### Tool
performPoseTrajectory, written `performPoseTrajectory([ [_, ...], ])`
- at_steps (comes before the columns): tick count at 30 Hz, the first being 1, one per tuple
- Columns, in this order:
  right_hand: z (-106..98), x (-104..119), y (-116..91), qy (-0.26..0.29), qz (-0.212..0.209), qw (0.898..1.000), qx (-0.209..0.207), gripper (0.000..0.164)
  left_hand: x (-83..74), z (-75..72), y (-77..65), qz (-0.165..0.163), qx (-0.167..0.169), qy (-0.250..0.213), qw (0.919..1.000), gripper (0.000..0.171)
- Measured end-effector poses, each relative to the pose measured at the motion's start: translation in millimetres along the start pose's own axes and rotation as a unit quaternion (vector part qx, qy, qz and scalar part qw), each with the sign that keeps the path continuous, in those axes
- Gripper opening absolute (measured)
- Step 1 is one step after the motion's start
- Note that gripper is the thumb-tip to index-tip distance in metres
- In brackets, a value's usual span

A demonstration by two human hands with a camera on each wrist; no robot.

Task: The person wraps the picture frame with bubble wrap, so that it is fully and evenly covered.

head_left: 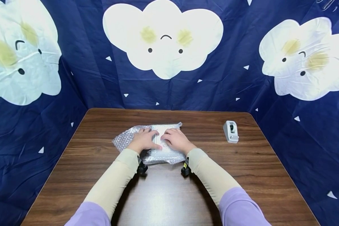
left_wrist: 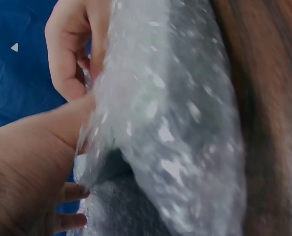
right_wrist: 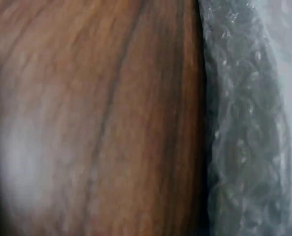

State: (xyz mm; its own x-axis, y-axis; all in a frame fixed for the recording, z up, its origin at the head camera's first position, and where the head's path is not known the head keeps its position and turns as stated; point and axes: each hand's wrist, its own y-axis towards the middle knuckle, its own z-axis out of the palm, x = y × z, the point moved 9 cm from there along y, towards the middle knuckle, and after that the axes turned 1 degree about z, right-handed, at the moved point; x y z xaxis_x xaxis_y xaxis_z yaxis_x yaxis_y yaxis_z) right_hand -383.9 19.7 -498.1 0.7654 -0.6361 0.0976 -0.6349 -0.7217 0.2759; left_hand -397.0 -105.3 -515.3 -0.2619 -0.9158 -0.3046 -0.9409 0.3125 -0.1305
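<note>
A flat white box (head_left: pixel 159 128) lies at the middle of the table, partly covered by clear bubble wrap (head_left: pixel 127 138). My left hand (head_left: pixel 143 140) rests on the box's left side, thumb stretched toward the right. In the left wrist view a flap of the bubble wrap (left_wrist: pixel 185 113) hides part of the left thumb, and two left fingertips (left_wrist: pixel 77 221) touch the wrap below. My right hand (head_left: pixel 177 140) bends its fingers over the box's right part and pinches the wrap there. Only the table and the wrap's side (right_wrist: pixel 249 128) show in the right wrist view.
A white tape dispenser (head_left: pixel 231 131) stands on the right of the brown wooden table (head_left: pixel 96 157). Loose wrap spreads left of the box. Dark blue cloth (head_left: pixel 169 94) with white clouds surrounds the table's back and sides.
</note>
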Motion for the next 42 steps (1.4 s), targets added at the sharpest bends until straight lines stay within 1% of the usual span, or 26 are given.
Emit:
performPoseTrajectory([
  [4, 5, -4, 3, -0.010, 0.029, 1.000, 0.003, 0.017, -1.0, -1.9, 1.2, -0.006, 0.000, 0.007, 1.0000, 0.078],
  [7, 8, -7, 5, -0.019, 0.050, 0.999, 0.002, 0.017, -2.3, -2.9, -0.8, -0.010, -0.006, 0.003, 0.9999, 0.070],
  [9, 8, -8, 6, -0.022, 0.062, 0.998, -0.005, 0.015, -5.4, -4.4, -3.0, -0.013, -0.010, -0.001, 0.9999, 0.070],
  [12, 9, -10, 7, -0.024, 0.072, 0.997, -0.008, 0.012, -10.9, -4.6, -5.4, -0.020, -0.013, -0.004, 0.9997, 0.078],
  [14, 10, -11, 8, -0.028, 0.075, 0.997, -0.008, 0.011, -14.7, -3.8, -6.5, -0.024, -0.009, -0.005, 0.9997, 0.087],
  [17, 10, -11, 9, -0.049, 0.074, 0.996, -0.010, 0.010, -16.8, 0.0, -6.1, -0.029, -0.001, -0.004, 0.9996, 0.100],
  [20, 7, -11, 9, -0.064, 0.077, 0.995, -0.027, 0.009, -17.9, 4.1, -5.9, -0.032, 0.006, -0.002, 0.9995, 0.113],
  [22, 5, -12, 9, -0.069, 0.085, 0.993, -0.037, 0.010, -18.6, 5.7, -6.0, -0.031, 0.008, 0.005, 0.9995, 0.119],
  [24, 4, -14, 10, -0.068, 0.096, 0.992, -0.045, 0.010, -18.8, 6.9, -5.8, -0.031, 0.006, 0.016, 0.9994, 0.122],
  [26, 5, -16, 10, -0.069, 0.105, 0.991, -0.048, 0.010, -19.9, 6.7, -5.9, -0.027, -0.001, 0.029, 0.9992, 0.120],
  [30, 7, -17, 12, -0.067, 0.114, 0.990, -0.038, 0.009, -21.3, 6.3, -6.9, -0.021, -0.011, 0.040, 0.9989, 0.118],
  [34, 6, -20, 13, -0.048, 0.115, 0.992, -0.021, 0.012, -21.6, 7.8, -8.1, -0.019, -0.014, 0.040, 0.9989, 0.118],
  [36, 0, -26, 12, -0.026, 0.119, 0.992, -0.018, 0.016, -21.5, 9.3, -8.0, -0.018, -0.013, 0.042, 0.9988, 0.118],
  [39, -12, -43, 11, 0.019, 0.131, 0.990, -0.037, 0.021, -20.4, 10.8, -8.1, -0.016, -0.016, 0.045, 0.9987, 0.116],
  [42, -22, -68, 6, 0.062, 0.157, 0.984, -0.064, 0.018, -20.0, 11.5, -8.2, -0.014, -0.021, 0.047, 0.9986, 0.113],
])
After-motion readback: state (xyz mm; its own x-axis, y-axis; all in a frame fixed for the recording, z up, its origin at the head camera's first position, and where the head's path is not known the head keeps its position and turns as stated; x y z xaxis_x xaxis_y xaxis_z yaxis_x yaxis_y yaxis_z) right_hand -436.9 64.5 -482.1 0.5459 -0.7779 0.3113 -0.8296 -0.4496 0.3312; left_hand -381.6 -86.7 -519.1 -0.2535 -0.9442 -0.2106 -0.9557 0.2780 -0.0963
